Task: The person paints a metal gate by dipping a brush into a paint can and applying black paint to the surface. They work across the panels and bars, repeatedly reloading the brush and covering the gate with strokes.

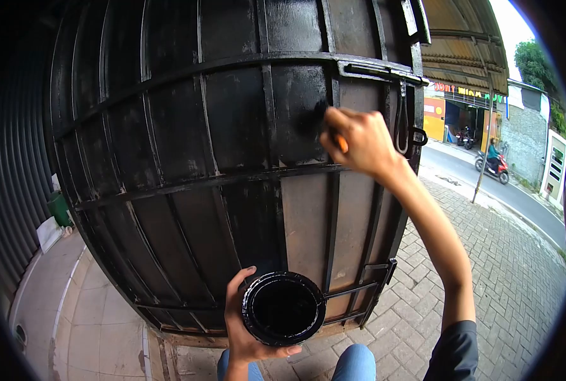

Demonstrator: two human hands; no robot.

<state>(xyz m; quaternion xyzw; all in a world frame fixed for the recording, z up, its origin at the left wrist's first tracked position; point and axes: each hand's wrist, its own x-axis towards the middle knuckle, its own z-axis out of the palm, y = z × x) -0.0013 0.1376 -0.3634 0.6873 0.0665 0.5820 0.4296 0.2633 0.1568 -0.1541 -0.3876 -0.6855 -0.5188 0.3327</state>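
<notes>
My right hand [359, 141] is wrapped round a brush with an orange handle [341, 143]. Its dark bristles [321, 111] are against a panel of a large ribbed metal gate [232, 120], just left of the bolt latch. My left hand [248, 336] holds a round can [285, 308] of black paint from its left side and below, low in front of the gate. Glossy black covers the upper panels and a strip below the middle bar, while several lower panels show dull brown.
A sliding bolt latch [381, 73] and a hanging loop stick out at the gate's upper right. My knees [355, 363] are beneath the can. Brick paving [467, 254] lies to the right, with a road and a person on a red motorbike [493, 164] beyond. Corrugated metal [10, 146] stands left.
</notes>
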